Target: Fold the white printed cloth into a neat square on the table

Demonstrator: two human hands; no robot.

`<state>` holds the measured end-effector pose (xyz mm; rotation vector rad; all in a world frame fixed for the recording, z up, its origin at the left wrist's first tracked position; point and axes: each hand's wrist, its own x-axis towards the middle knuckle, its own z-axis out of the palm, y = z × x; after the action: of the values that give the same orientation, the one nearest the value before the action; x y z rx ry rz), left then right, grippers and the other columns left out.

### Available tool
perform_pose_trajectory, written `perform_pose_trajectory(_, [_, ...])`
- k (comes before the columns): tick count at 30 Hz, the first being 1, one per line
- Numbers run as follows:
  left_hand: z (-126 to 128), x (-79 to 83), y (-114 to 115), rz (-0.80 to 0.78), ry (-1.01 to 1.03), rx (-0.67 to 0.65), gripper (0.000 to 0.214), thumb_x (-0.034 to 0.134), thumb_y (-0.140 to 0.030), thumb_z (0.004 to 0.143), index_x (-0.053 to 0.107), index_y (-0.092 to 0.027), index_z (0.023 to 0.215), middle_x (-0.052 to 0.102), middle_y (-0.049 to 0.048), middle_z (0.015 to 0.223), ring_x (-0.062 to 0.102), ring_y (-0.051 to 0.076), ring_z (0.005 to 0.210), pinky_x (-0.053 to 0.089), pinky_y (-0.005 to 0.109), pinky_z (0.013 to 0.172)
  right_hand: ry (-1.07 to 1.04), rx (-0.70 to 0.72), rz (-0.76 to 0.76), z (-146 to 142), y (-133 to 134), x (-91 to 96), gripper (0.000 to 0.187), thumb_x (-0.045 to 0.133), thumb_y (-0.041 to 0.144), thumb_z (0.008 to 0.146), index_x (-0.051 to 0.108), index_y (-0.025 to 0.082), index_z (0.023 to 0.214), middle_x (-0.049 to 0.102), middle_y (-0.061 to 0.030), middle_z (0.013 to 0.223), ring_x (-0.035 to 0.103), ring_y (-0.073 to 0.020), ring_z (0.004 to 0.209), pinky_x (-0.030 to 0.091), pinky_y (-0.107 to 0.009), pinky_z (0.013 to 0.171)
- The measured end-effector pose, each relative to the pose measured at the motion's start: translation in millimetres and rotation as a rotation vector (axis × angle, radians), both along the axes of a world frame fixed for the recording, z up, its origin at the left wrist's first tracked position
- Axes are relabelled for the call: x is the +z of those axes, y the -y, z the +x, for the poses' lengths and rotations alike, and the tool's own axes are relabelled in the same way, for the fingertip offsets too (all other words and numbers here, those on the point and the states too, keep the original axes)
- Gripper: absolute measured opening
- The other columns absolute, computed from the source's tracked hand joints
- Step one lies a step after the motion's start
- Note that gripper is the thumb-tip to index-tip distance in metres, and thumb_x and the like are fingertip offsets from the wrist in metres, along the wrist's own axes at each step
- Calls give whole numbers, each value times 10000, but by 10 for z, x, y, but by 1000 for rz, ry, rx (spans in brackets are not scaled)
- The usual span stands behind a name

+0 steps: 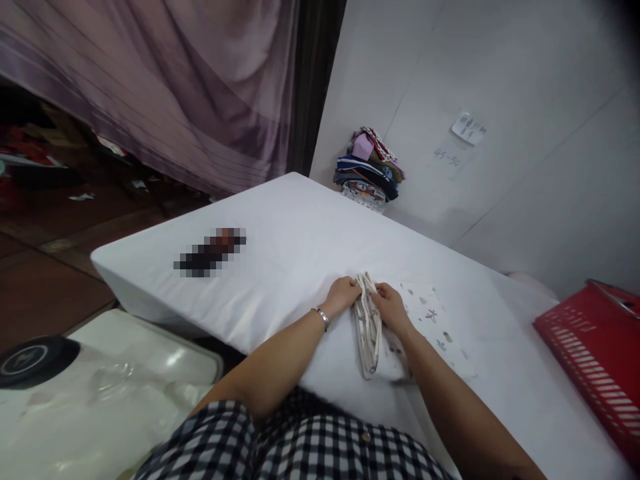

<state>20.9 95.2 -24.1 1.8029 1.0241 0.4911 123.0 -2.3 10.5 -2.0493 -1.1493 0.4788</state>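
Note:
Both hands grip a white cloth (369,340) printed with small grey-brown figures, gathered into upright folded layers over the white-covered table. My left hand (344,293), with a silvery bracelet at the wrist, pinches the top of the folds on their left side. From the right, my right hand (391,305) closes on the same folds, close beside the left. A flat printed part (435,320) of what looks like the same cloth lies on the table beyond my right forearm. Some of it is hidden under that arm.
The white-covered table (280,227) meets a grey wall. A pile of folded clothes (370,167) stands at its far edge. A red plastic basket (590,347) sits at the right. Left are a pixelated dark object (210,253) and a pale glossy surface (110,400) below. A mauve curtain (210,80) hangs behind.

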Motion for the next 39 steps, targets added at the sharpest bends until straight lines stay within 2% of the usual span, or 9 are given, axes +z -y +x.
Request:
perform_pose_trajectory(3, [12,-16,0,-1,-1,-2,149,507,-261,673,612,-156,660,609,10,602,522,118,577,330,212,507,-186,-13,86,27,51,-91,216,488,330,701,559,168,824,584,2,622,513,-146,563,366,-241,515])
perform_pose_trajectory(10, [11,-31,-6,-38,113,-14,108,534,-247,653,594,-159,672,586,-13,613,506,103,570,337,196,491,128,66,-86,-78,10,29,324,607,346,639,568,214,933,557,35,593,492,-137,547,308,-234,509])
perform_pose_trajectory(12, [9,-33,-13,-49,136,-17,103,529,-242,657,590,-160,670,573,-20,599,497,99,556,337,196,488,41,69,-32,-62,-6,15,243,572,316,658,572,209,876,549,35,582,486,-132,540,316,-236,514])
perform_pose_trajectory(17, [10,-61,-23,-1,88,-33,69,527,-197,653,584,-158,643,574,-17,594,499,106,574,341,206,515,-465,-67,199,29,57,-134,195,553,326,660,547,182,790,548,30,605,477,-118,518,360,-233,510])
perform_pose_trajectory(20, [10,-60,-16,16,62,9,105,552,-214,670,597,-165,752,608,-8,664,527,114,614,351,207,536,-533,-118,266,39,101,-174,204,587,327,642,546,179,776,544,34,599,475,-115,517,366,-229,513])
perform_pose_trajectory(25, [59,79,-52,81,-13,37,380,587,-390,709,567,-210,1043,620,4,797,556,136,703,374,221,602,-504,-108,253,24,93,-195,225,561,356,659,541,183,803,561,22,595,498,-136,525,391,-246,525])
perform_pose_trajectory(29, [130,180,-95,150,-81,44,267,572,-381,727,638,-205,917,580,44,963,553,147,812,382,230,683,-458,-102,260,30,89,-233,233,545,364,670,532,183,816,559,20,608,497,-135,538,394,-241,522])
perform_pose_trajectory(34, [109,144,-83,287,43,98,144,535,-301,756,626,-192,778,569,28,941,537,121,787,388,224,695,-481,-115,273,21,121,-186,199,547,337,674,541,182,800,550,26,612,479,-122,526,378,-229,509])
perform_pose_trajectory(39, [57,88,-113,154,53,70,137,540,-266,709,611,-159,662,606,20,768,536,123,706,389,222,633,-487,-161,290,3,71,-98,173,563,310,652,538,180,764,540,36,587,468,-116,508,362,-226,496])
